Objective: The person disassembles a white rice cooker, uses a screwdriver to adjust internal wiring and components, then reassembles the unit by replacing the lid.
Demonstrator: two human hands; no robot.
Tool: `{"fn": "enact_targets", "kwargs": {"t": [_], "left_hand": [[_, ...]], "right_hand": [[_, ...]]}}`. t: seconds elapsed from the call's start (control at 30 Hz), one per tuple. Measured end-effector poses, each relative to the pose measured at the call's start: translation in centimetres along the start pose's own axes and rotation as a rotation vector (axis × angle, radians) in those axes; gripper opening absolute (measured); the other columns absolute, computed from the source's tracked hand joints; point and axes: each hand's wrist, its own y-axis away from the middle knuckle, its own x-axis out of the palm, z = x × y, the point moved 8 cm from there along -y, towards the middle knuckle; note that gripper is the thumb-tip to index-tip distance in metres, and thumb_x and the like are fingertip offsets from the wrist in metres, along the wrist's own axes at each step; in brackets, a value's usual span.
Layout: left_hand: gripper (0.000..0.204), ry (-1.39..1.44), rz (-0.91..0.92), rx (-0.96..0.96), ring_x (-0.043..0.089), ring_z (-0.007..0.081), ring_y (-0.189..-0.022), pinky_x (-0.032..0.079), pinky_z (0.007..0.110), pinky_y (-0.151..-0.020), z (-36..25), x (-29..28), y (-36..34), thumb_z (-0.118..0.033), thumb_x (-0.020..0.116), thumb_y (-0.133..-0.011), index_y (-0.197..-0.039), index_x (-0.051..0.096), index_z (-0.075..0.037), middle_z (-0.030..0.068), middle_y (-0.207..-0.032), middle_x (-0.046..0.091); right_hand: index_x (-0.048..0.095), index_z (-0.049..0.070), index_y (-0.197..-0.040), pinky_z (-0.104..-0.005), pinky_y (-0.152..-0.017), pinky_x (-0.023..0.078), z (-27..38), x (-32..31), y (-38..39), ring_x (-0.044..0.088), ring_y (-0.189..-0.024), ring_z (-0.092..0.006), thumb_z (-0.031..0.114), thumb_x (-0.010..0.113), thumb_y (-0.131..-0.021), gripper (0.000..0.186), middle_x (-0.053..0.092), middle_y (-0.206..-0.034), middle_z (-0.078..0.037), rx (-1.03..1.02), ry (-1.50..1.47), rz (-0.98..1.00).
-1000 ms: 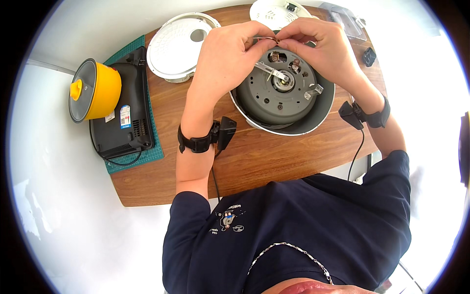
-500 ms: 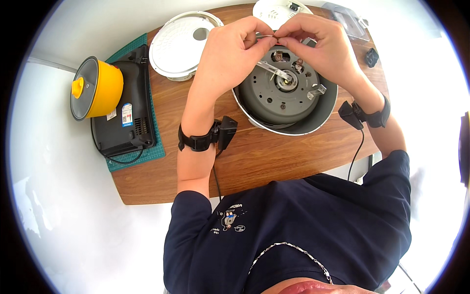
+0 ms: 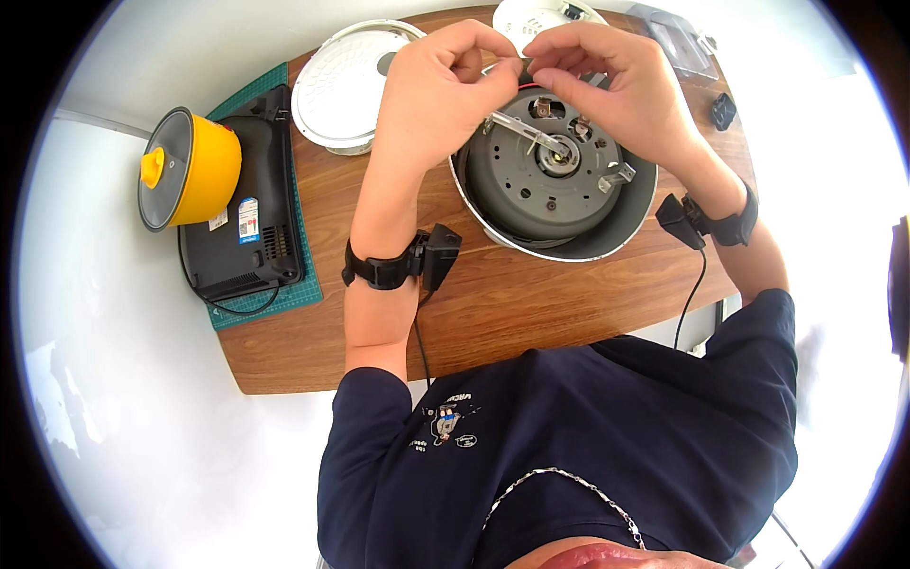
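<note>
An upturned rice cooker body (image 3: pixel 648 204) stands on the table with its underside exposed. Inside its pale rim sits a dark grey round metal base (image 3: pixel 531 204) with slots, small holes and a central fitting. A metal bracket strip (image 3: pixel 519 127) runs out from the centre. Over the far rim, my left hand (image 3: pixel 445 90) is closed in a pinch of thumb and forefinger. Right beside it, my right hand (image 3: pixel 621 90) is also curled, its thumb and fingers drawn together. A bit of red wire (image 3: pixel 528 86) shows just below the fingertips; what the fingers hold is mostly hidden.
A white round cover (image 3: pixel 336 95) lies to the left, and another white part (image 3: pixel 531 21) behind my hands. At the far left a yellow pot (image 3: pixel 213 166) rests on a black appliance (image 3: pixel 237 251) over a green mat (image 3: pixel 308 289). A small black piece (image 3: pixel 722 111) lies at right.
My fingertips, pressed together before, have drawn slightly apart. The left hand has shifted a little left and up, and the red wire shows more clearly beneath.
</note>
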Motion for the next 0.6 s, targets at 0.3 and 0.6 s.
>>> {"fn": "enact_targets", "kwargs": {"t": [0.3, 0.6], "left_hand": [[0.016, -0.015, 0.060, 0.039, 0.043, 0.0094, -0.064, 0.037, 0.028, -0.059, -0.1, 0.9, 0.5, -0.014, 0.075, -0.081, -0.093, 0.072, -0.005, -0.0018, -0.067, 0.045], [0.013, -0.197, 0.121, 0.117, 0.051, 0.0171, -0.075, 0.044, 0.033, -0.067, -1.5, 1.1, 0.4, -0.015, 0.074, -0.079, -0.088, 0.071, -0.006, 0.0035, -0.084, 0.052]], "right_hand": [[0.076, 0.002, -0.101, -0.0349, -0.069, 0.055, 6.3, -0.6, -1.2, 0.067, -0.080, -0.0235, 0.002, 0.076, -0.085, 0.015, 0.067, -0.096, -0.010, -0.469, 0.337, 0.045], [0.073, 0.004, -0.113, -0.0357, -0.080, 0.057, 1.7, -0.9, -3.1, 0.070, -0.088, -0.0250, 0.006, 0.064, -0.096, 0.019, 0.071, -0.107, -0.013, -0.002, 0.087, 0.012]]}}
